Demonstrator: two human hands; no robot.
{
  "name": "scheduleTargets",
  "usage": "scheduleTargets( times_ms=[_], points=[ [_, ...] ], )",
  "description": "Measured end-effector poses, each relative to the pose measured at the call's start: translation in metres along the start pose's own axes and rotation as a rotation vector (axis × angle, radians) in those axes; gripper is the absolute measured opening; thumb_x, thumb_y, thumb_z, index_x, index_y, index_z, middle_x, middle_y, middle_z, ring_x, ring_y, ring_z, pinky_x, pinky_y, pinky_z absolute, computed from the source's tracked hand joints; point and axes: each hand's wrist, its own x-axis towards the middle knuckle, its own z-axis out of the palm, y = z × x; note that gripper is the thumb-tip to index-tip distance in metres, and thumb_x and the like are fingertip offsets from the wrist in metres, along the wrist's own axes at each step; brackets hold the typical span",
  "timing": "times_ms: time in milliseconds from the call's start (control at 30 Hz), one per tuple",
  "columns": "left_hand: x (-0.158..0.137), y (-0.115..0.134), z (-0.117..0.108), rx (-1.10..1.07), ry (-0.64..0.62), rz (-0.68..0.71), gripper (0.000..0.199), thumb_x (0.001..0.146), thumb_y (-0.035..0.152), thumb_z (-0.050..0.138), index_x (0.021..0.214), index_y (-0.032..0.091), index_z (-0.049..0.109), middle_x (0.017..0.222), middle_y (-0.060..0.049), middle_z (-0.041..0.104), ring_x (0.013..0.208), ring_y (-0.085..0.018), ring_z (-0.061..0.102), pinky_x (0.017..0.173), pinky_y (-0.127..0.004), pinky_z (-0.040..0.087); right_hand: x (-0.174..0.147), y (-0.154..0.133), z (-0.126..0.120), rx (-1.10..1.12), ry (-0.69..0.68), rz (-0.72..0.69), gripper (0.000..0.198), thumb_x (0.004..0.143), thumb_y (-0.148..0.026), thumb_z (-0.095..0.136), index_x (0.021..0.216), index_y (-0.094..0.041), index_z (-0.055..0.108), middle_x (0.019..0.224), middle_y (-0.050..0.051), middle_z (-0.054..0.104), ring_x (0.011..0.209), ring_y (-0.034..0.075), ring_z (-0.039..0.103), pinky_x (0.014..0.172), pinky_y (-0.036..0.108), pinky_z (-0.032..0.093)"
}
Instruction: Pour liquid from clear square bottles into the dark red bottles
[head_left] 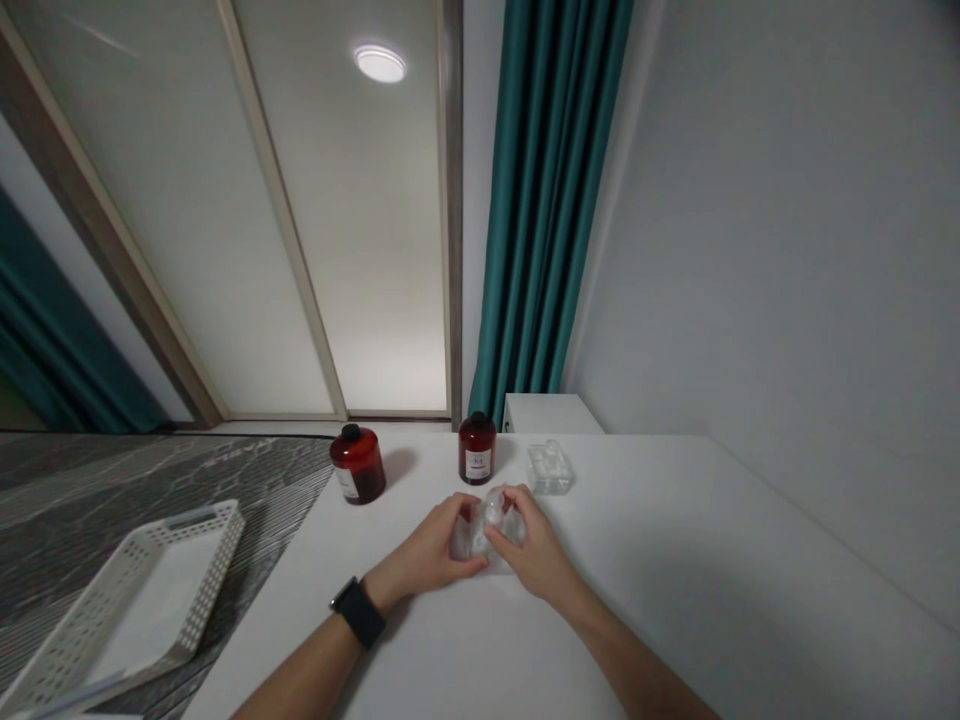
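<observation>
A clear, see-through container [491, 540] with a rounded knob-like top is between my hands, low over the white table [630, 580]. My left hand [435, 545] is wrapped around its left side, thumb towards me; a dark watch is on that wrist. My right hand [536, 550] grips the right side, with its thumb and fingers at the knob-like top. Whether the top is loose cannot be made out. Just beyond my right hand stands a similar clear square container [550, 470]. Behind my left hand is a dark red bottle [478, 450] with a black cap and white label.
Another red bottle [358, 465] with a black cap stands near the table's left edge. Lower left, a white perforated basket [199, 590] sits beside the table above a grey patterned floor or rug [281, 490]. A white cabinet [551, 412] and teal curtain [551, 200] are behind.
</observation>
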Motion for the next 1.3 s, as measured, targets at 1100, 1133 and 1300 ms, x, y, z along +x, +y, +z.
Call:
scheduleTargets(
  times_ms=[1100,1133,1300],
  points=[
    [-0.0002,0.0051,-0.0013,0.010,0.006,-0.019,0.055,0.076,0.025,0.077,0.124,0.020,0.050,0.120,-0.010,0.062,0.109,-0.028,0.060,0.096,-0.042,0.049,0.0007,0.0048,-0.0052,0.294,-0.038,0.015,0.064,0.080,-0.025,0.068,0.139,-0.027,0.041,0.096,0.001,0.057,0.098,0.019,0.060,0.102,0.040,0.045],
    [-0.0003,0.0043,-0.0011,0.016,0.008,-0.019,0.056,0.076,0.025,0.078,0.125,0.020,0.050,0.120,-0.010,0.062,0.109,-0.028,0.059,0.096,-0.042,0.049,0.0007,0.0044,-0.0055,0.299,-0.041,0.016,0.064,0.081,-0.026,0.068,0.139,-0.027,0.041,0.097,0.001,0.057,0.100,0.020,0.060,0.103,0.040,0.044],
    [-0.0004,0.0002,0.0001,0.022,0.007,-0.010,0.059,0.075,0.025,0.078,0.127,0.020,0.049,0.121,-0.010,0.062,0.109,-0.028,0.059,0.096,-0.043,0.049,0.0001,0.0022,-0.0069,0.322,-0.095,0.050,0.068,0.083,-0.030,0.067,0.143,-0.027,0.035,0.108,0.005,0.061,0.112,0.023,0.060,0.108,0.044,0.040]
  ],
)
